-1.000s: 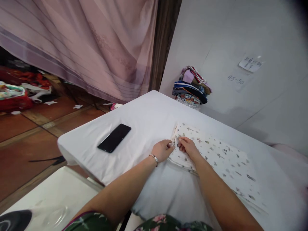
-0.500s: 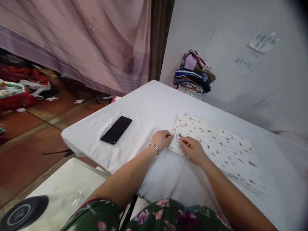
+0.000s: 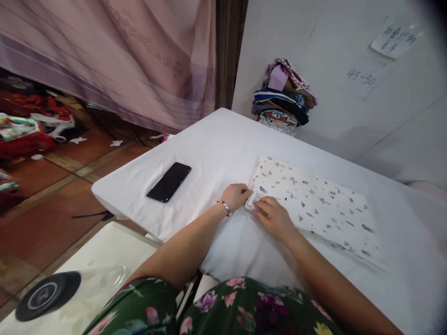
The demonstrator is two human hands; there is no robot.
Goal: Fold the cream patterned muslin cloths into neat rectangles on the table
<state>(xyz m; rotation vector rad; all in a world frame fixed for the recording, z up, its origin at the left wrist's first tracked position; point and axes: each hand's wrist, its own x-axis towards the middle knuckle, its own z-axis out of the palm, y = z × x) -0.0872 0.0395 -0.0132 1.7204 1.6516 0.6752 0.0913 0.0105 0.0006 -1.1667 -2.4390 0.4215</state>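
Note:
A folded white cloth [image 3: 324,197] printed with small leaf-like and insect-like motifs lies flat on the white-covered table [image 3: 209,149], its layers stacked along the front edge. My left hand [image 3: 236,195], with a bracelet at the wrist, pinches the cloth's left edge near the front corner. Close beside it on the right, my right hand [image 3: 274,217] grips the front edge by the same corner, thumb and fingers together. Which layers each hand holds is hidden by the fingers.
Left of my hands lies a black phone [image 3: 169,182]. A pile of folded clothes [image 3: 282,95] stands by the wall at the back. Lower left, a white surface [image 3: 115,246] carries a dark round object [image 3: 48,296]. A pink curtain [image 3: 139,60] hangs behind.
My right hand has shifted left and down from the cloth's top to its front edge, which now lies straighter. My left hand keeps its pinch at the corner. The view has tilted slightly.

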